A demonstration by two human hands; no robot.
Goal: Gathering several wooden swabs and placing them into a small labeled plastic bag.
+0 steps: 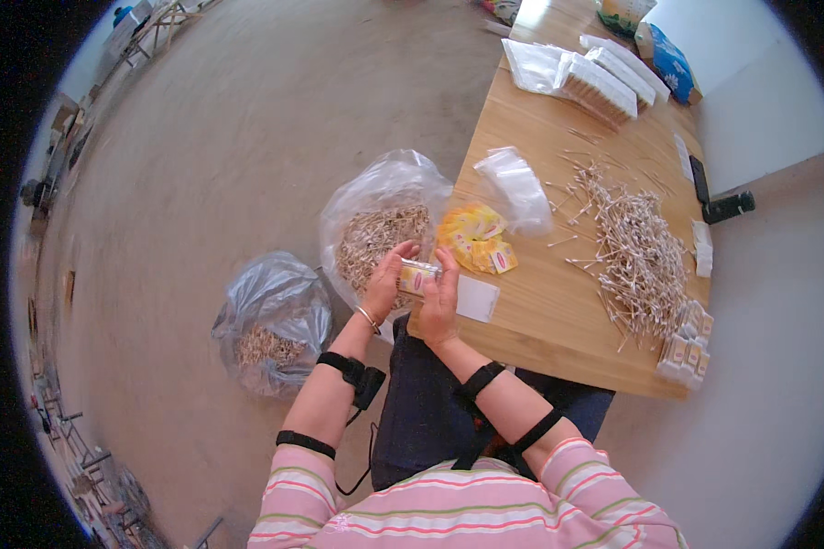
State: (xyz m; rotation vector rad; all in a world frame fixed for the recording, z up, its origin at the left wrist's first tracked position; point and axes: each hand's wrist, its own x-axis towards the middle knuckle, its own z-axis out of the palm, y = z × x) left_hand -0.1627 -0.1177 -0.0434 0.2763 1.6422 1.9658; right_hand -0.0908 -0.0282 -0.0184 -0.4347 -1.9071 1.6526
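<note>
Between my two hands is a small clear packet (417, 276) with a white, yellow and red label. My left hand (384, 285) grips its left end and my right hand (440, 298) closes on its right end, over the table's near left corner. What fills the packet is too small to make out. Just beyond my right hand lie a heap of small yellow label cards (472, 236) and a white card (477, 298). Behind the cards rests a stack of empty clear plastic bags (515, 190). A large loose pile of cotton swabs (641, 261) covers the table's right side.
Filled packets (685, 355) are grouped at the wooden table's (558, 320) near right corner. Bundled swabs in plastic (602, 87) lie at the far end. Left of the table stand a big clear bag of swabs (384, 240) and a smaller bag (275, 316) on the floor.
</note>
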